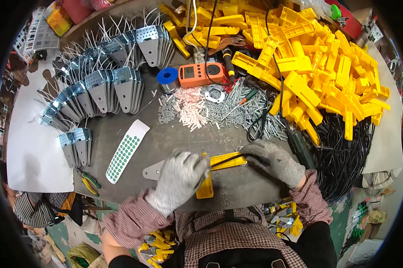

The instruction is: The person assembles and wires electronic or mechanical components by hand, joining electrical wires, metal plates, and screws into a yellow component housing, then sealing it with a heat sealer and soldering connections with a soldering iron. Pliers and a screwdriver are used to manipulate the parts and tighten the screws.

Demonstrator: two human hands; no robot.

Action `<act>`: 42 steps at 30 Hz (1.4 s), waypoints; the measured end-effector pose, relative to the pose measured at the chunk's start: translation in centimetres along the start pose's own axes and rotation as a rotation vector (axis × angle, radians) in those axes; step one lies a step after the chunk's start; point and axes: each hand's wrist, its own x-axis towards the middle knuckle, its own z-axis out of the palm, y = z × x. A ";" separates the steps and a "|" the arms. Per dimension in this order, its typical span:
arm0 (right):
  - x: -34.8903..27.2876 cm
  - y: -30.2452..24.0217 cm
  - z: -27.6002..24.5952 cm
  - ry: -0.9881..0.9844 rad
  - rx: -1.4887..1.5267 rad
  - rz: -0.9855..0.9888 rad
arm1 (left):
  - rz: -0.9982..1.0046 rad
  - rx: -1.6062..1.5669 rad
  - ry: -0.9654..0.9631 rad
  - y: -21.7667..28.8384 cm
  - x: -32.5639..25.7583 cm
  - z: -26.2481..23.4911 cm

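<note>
My left hand (179, 181), in a grey glove, has its fingers curled over the left end of a yellow plastic shell (230, 163). Whatever those fingers pinch is hidden beneath them. A second yellow piece (205, 190) points toward me, next to that hand. From under the same hand sticks out the rounded end of a flat grey metal plate (152, 171). A black cable (228, 159) runs along the shell, and my right hand (275, 161), also gloved, closes on it at the shell's right end.
Yellow shells (317, 67) are heaped at the far right, above a bundle of black cables (342, 156). Screws (241, 109), an orange meter (197, 74) and a solder spool (167, 78) lie ahead. Left are metal plate assemblies (103, 91), a green-dotted sticker sheet (128, 151) and pliers (91, 183).
</note>
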 end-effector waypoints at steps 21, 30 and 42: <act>3.4 -2.2 7.7 0.004 -0.015 -0.047 | -0.035 -0.262 0.142 0.7 -2.7 4.5; 4.8 -2.6 6.3 -0.105 -0.072 -0.108 | -0.044 0.162 -0.042 4.8 -4.3 5.6; 12.7 5.6 -6.9 0.412 -1.045 -0.105 | -0.081 0.043 -0.121 6.0 -6.4 6.3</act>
